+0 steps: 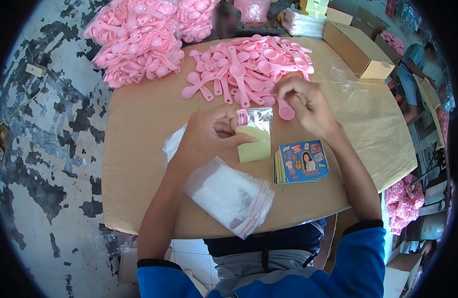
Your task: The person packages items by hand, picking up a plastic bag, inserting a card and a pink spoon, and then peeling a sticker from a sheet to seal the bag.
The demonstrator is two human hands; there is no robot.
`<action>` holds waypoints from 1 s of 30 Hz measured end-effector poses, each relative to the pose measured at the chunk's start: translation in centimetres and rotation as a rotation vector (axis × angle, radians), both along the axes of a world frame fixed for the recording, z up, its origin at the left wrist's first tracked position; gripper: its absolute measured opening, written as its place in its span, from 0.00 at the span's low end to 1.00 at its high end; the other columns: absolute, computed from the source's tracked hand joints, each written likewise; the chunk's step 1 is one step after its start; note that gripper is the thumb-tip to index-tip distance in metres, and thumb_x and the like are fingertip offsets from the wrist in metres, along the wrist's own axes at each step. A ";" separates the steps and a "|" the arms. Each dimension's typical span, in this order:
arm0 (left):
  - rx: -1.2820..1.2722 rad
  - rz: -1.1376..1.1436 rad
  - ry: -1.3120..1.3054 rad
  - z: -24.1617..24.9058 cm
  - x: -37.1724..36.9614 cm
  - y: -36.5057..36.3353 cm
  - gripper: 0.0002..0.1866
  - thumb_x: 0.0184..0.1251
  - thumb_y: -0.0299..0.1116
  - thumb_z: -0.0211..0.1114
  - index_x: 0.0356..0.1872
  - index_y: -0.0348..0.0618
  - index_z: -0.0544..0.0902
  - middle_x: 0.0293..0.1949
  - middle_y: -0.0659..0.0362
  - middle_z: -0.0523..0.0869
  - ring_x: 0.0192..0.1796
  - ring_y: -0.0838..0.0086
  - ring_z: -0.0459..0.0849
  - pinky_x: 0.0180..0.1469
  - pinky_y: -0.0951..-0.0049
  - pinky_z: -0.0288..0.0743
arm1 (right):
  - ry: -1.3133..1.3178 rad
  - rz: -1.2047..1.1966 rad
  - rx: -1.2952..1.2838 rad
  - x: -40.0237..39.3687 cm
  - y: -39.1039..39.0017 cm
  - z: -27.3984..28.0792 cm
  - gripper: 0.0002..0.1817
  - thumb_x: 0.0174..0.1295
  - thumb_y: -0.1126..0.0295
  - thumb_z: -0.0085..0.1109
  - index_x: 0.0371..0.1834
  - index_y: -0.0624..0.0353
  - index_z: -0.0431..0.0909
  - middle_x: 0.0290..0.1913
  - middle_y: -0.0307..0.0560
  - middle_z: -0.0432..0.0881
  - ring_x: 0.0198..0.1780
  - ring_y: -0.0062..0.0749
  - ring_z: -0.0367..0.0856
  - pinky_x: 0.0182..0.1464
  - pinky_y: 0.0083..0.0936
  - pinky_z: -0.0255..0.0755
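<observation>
In the head view, my left hand (209, 131) pinches a small clear plastic bag (262, 118) with a pale yellow card (253, 148) at its front. Something pink shows near the bag's top, by my fingertips. My right hand (308, 104) is closed on a pink measuring spoon (286, 110), its round bowl hanging down beside the bag. Just beyond both hands lies a heap of loose pink spoons (237, 70). A stack of blue printed cards (303, 161) rests below my right hand. Flat clear bags (231, 196) with a red-lined edge lie near my left forearm.
Large plastic sacks of pink spoons (139, 44) stand at the back left of the brown-covered table (139, 149). A cardboard box (358, 49) sits at the back right, near a stack of packed plastic (303, 24). Another person (413, 69) is at the far right.
</observation>
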State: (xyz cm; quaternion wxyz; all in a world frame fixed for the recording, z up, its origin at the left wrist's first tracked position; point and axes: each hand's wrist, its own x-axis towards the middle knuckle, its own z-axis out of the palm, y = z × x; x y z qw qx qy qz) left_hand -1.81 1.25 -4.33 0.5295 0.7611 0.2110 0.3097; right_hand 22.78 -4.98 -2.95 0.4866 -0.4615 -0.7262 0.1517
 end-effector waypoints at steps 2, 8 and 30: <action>0.093 -0.010 0.003 -0.1 -0.2 0.2 0.15 0.53 0.24 0.75 0.31 0.37 0.74 0.33 0.62 0.81 0.37 0.80 0.85 0.39 0.80 0.80 | 0.047 0.062 -0.054 -1.3 -0.9 0.7 0.11 0.58 0.82 0.55 0.43 0.61 0.80 0.43 0.46 0.85 0.39 0.26 0.82 0.42 0.24 0.76; 0.067 0.114 -0.104 1.2 -0.3 -0.8 0.20 0.58 0.29 0.73 0.50 0.40 0.76 0.42 0.58 0.83 0.35 0.78 0.86 0.35 0.81 0.78 | 0.120 0.049 -0.169 -2.6 -2.8 3.4 0.15 0.65 0.74 0.60 0.55 0.60 0.78 0.45 0.42 0.83 0.42 0.19 0.81 0.43 0.19 0.76; 0.542 -0.020 0.324 2.1 -1.7 -0.2 0.08 0.62 0.31 0.68 0.38 0.36 0.84 0.31 0.58 0.85 0.31 0.76 0.80 0.35 0.76 0.75 | -0.308 -0.188 -0.292 1.1 -18.0 5.5 0.13 0.54 0.79 0.64 0.44 0.63 0.79 0.37 0.50 0.83 0.39 0.34 0.83 0.40 0.31 0.73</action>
